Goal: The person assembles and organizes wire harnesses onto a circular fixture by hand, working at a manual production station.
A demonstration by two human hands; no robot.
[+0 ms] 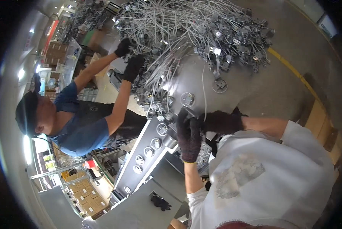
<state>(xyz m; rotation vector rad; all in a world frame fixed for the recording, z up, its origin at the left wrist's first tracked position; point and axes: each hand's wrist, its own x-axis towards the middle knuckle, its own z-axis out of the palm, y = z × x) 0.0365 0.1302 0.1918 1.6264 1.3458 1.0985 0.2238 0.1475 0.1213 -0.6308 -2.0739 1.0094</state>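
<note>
My left hand (189, 138), in a dark glove, is closed, fingers bunched over the near end of the work surface. At its fingertips shows the edge of a small dark grey piece (190, 112), too hidden to name. Close on its right, my right hand (221, 121), also gloved, is closed where a thin white cable (205, 91) runs down into it. Just beyond my hands lies a grey electrical part (187, 99) ringed by its coiled white cable. Another coiled part (219, 85) lies farther off to the right.
A large tangled heap of white cables with grey parts (232, 42) covers the far side. A conveyor belt (130, 160) carries several coiled parts at lower left. Opposite, a co-worker (83, 118) reaches gloved hands into the heap. A black glove (160, 203) lies on a grey surface.
</note>
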